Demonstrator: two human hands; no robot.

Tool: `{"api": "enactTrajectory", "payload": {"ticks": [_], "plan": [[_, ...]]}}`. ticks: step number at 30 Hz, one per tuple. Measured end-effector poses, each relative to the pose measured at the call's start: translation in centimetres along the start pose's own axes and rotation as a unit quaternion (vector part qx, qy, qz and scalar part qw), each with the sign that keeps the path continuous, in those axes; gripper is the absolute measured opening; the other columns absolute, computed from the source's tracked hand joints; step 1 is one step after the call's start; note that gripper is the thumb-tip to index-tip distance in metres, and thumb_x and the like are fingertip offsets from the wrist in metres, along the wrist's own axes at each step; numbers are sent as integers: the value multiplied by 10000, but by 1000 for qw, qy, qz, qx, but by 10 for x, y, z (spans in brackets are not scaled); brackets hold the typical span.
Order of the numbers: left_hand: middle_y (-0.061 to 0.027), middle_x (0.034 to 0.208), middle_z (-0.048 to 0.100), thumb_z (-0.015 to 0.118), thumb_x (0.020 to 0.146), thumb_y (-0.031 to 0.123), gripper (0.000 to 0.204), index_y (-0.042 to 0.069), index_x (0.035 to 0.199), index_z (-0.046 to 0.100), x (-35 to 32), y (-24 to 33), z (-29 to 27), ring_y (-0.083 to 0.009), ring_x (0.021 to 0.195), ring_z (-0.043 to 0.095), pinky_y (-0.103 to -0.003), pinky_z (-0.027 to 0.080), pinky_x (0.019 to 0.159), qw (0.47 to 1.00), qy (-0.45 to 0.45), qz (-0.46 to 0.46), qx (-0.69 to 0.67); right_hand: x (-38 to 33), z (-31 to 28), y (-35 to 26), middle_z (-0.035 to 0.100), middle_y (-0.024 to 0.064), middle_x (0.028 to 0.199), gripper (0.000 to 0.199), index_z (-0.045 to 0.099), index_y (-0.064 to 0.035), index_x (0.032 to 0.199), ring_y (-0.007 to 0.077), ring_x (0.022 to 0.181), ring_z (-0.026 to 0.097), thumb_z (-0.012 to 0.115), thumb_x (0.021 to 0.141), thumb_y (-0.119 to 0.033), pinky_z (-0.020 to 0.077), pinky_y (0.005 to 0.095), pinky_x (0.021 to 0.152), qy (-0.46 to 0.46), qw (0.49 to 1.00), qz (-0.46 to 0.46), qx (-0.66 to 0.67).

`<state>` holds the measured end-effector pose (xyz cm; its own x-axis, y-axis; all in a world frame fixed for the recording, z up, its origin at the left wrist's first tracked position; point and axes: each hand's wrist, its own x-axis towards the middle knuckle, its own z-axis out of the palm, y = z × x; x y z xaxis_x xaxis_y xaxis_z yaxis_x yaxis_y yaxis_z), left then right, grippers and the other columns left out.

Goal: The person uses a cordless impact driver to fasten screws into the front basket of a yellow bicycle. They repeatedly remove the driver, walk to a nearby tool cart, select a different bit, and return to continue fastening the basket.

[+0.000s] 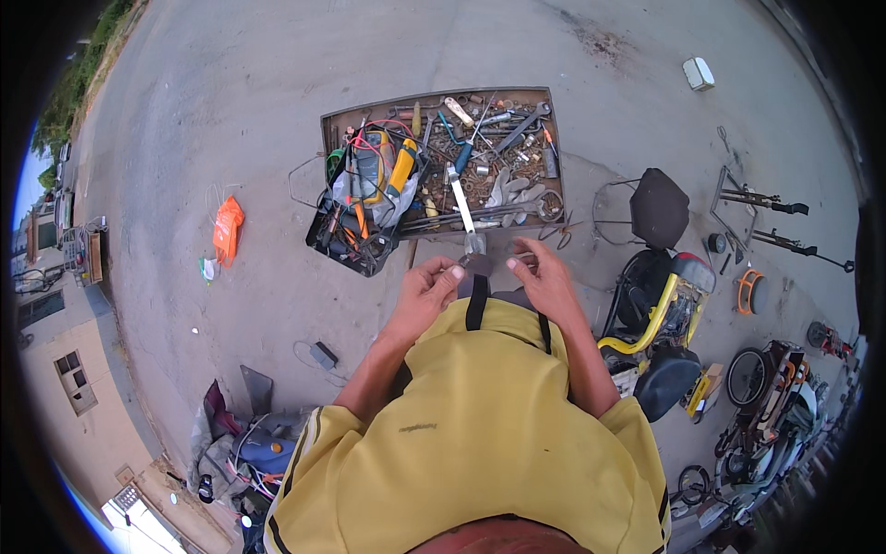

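Concrete ground (277,55) bears a shallow metal tool tray (346,118). Near its closest edge, the left hand (426,291) has fingers bent toward its thumb, as does the right hand (546,277); I cannot tell whether either pinches anything. Between them sits a dark rounded piece (477,264).

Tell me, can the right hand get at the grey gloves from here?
Likely yes: the grey gloves look uncovered in the tool tray, ahead of the right hand; the metal bars and near rim between seem easily passed over.

L head cam, fisheye, facing dn
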<state>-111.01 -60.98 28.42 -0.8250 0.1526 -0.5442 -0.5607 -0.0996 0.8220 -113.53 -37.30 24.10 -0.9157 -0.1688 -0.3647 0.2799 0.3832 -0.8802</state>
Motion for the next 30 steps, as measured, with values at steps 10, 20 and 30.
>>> {"api": "enactTrajectory", "payload": {"ticks": [10,20,30], "plan": [[40,665,444,573,1044,240,201,40,1033,582,29,5,-40,-55,570,393,-237,286,506,996,32,-56,-68,240,45,98,661,237,1202,638,485,10,1421,368,1089,654,660,923,-348,488,422,971,74,991,51,-102],[14,714,511,549,1057,273,242,48,990,607,52,-40,-63,-87,627,499,-255,431,574,988,106,-111,9,320,56,110,608,222,1211,518,529,-121,1344,422,1127,615,676,887,-318,491,516,952,109,944,136,-280],[-110,790,654,597,970,285,314,11,1109,663,188,-130,-38,-220,740,627,-361,502,712,954,30,-63,291,210,-22,128,603,92,828,275,573,25,1182,164,679,588,573,941,-109,484,325,612,94,896,243,359]]}}
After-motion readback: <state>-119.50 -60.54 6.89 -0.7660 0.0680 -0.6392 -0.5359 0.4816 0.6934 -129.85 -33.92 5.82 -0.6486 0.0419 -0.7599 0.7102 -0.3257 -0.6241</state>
